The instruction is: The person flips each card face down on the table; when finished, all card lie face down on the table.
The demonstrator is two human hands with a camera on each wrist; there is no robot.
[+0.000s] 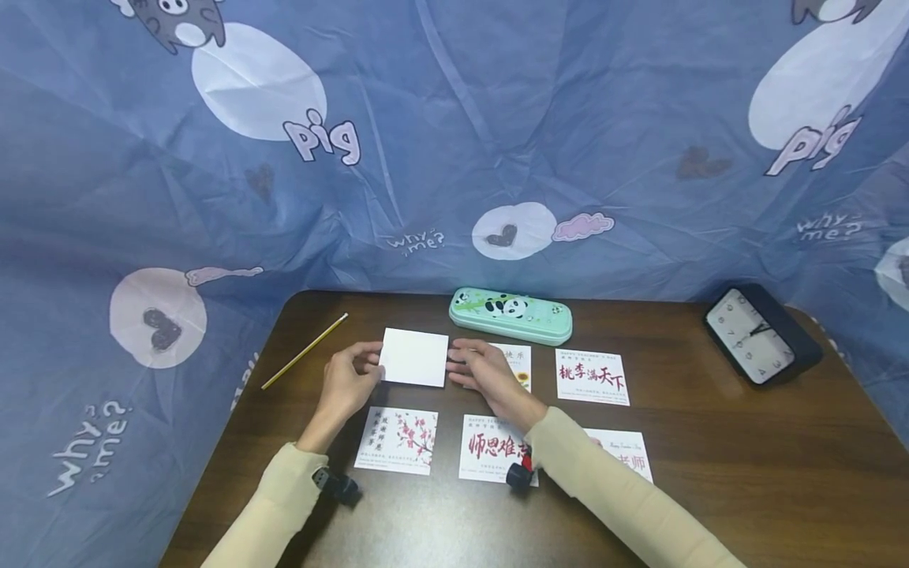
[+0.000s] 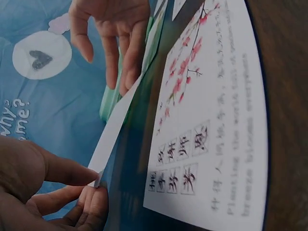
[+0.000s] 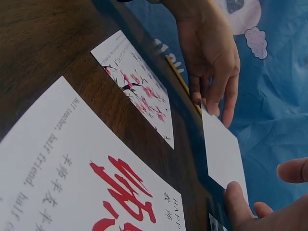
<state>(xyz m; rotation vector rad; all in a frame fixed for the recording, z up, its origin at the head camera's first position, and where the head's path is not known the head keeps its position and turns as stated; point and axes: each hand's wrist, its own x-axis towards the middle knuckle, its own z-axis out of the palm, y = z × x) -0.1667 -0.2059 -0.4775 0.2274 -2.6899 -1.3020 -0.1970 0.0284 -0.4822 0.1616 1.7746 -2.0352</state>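
Blank white card point(image 1: 415, 357) pinched between left hand point(image 1: 348, 380) and right hand point(image 1: 486, 371), above printed cards point(image 1: 396, 440), pencil case point(image 1: 510, 314) behind

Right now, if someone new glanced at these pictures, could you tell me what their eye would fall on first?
Most likely the blank white card held just above the dark table, the left hand pinching its left edge and the right hand at its right edge. Next come the printed cards around it, such as the plum-blossom card, and behind them the green panda pencil case.
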